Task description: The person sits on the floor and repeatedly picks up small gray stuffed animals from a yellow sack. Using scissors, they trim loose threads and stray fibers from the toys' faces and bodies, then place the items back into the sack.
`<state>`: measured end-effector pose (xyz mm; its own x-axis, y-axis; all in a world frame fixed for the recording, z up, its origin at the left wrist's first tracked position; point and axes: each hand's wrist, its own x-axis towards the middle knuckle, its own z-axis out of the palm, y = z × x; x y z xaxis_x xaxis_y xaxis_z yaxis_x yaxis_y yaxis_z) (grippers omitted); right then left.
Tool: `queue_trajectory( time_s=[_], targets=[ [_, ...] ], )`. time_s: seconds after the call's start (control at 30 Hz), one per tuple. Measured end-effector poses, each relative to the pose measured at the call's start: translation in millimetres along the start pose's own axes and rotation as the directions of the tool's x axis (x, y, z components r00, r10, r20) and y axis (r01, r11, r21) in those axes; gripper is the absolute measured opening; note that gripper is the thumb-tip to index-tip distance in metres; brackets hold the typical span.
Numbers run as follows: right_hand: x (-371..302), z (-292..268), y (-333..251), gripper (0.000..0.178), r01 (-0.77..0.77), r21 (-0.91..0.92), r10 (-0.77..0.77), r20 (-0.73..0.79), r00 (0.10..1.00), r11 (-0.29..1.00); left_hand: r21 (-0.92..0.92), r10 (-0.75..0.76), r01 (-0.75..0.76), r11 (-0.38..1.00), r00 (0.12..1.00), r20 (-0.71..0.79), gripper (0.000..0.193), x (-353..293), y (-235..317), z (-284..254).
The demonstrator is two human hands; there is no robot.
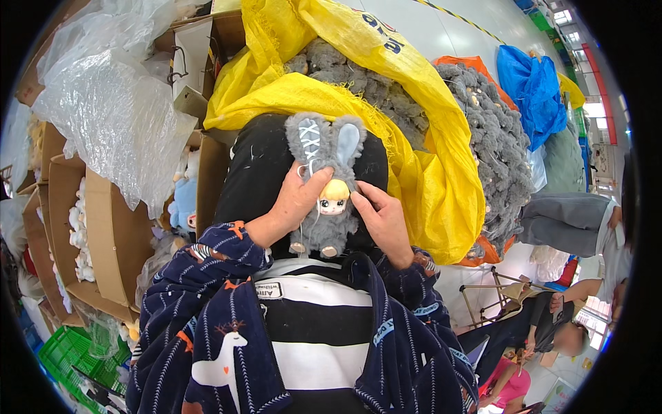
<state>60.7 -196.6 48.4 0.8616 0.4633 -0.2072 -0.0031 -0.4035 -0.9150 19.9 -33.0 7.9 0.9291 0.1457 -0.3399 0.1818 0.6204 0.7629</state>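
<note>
A grey plush bunny doll [332,231] with long ears, yellow hair and small feet lies face up on my lap, ears pointing away from me. White lace crisscrosses its left ear [308,137], and a loose end trails down by my fingers. The other ear [347,143] has a smooth pale blue inside. My left hand [295,199] is closed around the left side of the hood, its thumb across the fur above the hair. With thumb and forefinger, my right hand [380,217] pinches the right edge of the head beside the face. Its other fingers are curled.
Beyond my knees, a yellow woven sack [441,200] holds many grey plush pieces [372,86]. More grey plush [486,131] fills an orange sack to the right. Cardboard boxes [114,241] with toys and clear plastic [103,103] stand left, above a green crate [72,362]. Other people sit at right.
</note>
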Motion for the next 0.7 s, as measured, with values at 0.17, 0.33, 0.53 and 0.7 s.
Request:
queue_trajectory(
  time_s=[0.17, 0.33, 0.53, 0.7],
  targets=[
    [-2.0, 16.9, 3.6, 0.03, 0.013, 0.106, 0.0, -0.126, 0.992, 0.994, 0.106, 0.143, -0.144, 0.984, 0.99, 0.018, 0.033, -2.6, -11.0, 1.0],
    [7.5, 15.0, -0.1, 0.03, -0.042, 0.37, 0.112, -0.169, 0.979, 0.928, 0.075, 0.06, -0.06, 0.995, 0.998, 0.0, 0.031, -1.3, -11.0, 2.4],
    [-6.2, -1.2, -4.9, 0.029, 0.054, 0.048, -0.051, -0.062, 0.997, 0.997, -0.009, 0.013, -0.013, 1.0, 1.0, -0.012, 0.028, -3.3, -5.8, 3.2],
    [-13.8, -6.7, -4.1, 0.027, 0.133, -0.142, -0.133, 0.011, 0.991, 0.981, 0.004, -0.002, 0.002, 1.0, 1.0, -0.004, 0.028, -2.5, -8.9, 1.8]
  ],
)
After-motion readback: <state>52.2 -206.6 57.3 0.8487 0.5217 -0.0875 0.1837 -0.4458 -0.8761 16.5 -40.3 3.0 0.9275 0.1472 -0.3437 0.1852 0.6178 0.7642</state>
